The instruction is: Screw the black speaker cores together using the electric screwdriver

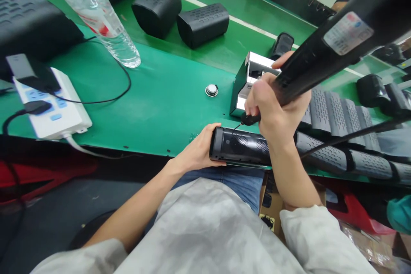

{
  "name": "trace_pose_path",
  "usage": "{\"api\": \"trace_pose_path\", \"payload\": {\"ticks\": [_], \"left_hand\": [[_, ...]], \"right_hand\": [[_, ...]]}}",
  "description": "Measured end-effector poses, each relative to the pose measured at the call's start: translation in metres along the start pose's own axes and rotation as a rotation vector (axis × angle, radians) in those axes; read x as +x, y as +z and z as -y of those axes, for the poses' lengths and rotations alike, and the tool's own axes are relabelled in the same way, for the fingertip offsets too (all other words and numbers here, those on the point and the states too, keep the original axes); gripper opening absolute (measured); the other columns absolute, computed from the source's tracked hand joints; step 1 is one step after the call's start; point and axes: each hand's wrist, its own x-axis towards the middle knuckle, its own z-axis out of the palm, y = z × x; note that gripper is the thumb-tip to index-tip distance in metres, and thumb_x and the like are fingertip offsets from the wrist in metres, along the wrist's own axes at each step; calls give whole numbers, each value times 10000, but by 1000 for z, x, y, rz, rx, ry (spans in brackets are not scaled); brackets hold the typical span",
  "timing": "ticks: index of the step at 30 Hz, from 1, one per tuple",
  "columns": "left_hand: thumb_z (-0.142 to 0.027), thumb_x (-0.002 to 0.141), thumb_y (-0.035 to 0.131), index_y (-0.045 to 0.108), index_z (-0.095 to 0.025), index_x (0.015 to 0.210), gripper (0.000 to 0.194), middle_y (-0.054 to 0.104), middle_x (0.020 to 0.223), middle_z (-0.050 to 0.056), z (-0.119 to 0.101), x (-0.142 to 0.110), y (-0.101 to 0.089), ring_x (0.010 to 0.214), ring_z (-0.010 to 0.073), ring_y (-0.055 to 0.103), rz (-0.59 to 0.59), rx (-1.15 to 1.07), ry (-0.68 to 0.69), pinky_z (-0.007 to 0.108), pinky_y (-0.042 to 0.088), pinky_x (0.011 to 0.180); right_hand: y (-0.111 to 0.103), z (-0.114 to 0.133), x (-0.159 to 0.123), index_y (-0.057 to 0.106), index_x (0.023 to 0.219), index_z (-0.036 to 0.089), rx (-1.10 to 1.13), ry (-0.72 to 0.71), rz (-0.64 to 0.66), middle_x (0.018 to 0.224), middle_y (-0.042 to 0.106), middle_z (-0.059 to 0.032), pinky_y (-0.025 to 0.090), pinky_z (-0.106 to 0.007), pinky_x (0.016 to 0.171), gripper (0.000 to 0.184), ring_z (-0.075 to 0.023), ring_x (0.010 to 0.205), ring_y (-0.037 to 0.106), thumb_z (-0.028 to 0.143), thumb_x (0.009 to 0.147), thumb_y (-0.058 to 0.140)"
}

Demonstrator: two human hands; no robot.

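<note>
The driver [321, 58] is black, its label [348, 33] white with red and blue marks. Glossy black covers the casing [245, 145], speckled with fine pale dots. Dark grey cases [337, 111] carry rows of short slots. The mat [167, 94] is green; the belt [244, 43], a deeper green with a white line. The strip [69, 107] is white with blue sockets, the disc [211, 89] silver, the bottle [96, 17] clear with red print, the shirt [205, 222] pale grey, the jeans [250, 182] blue.

Black perforated housing [240, 144], sideways — black screwdriver [311, 64] aslant above.
</note>
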Motion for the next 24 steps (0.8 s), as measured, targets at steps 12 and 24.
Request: {"api": "trace_pose_path", "payload": {"ticks": [12,24], "left_hand": [[-500,730,1136,364,-274,1763,1309,576,1687,249,1,1,2,1598,506,633,-3,-25,5,734,554,1346],[-453,817,1079,338,-271,1750,1205,575,1681,224,-6,3,-4,1597,471,639,8,12,7,688,545,1362]], "right_hand": [[-6,-14,-7,715,1172,312,28,-39,0,651,527,113,417,-290,371,233,-120,402,448,253,1011,872],[-25,3,21,723,1340,385,35,-128,39,675,514,108,453,-293,380,357,-125,404,461,428,1043,916]]}}
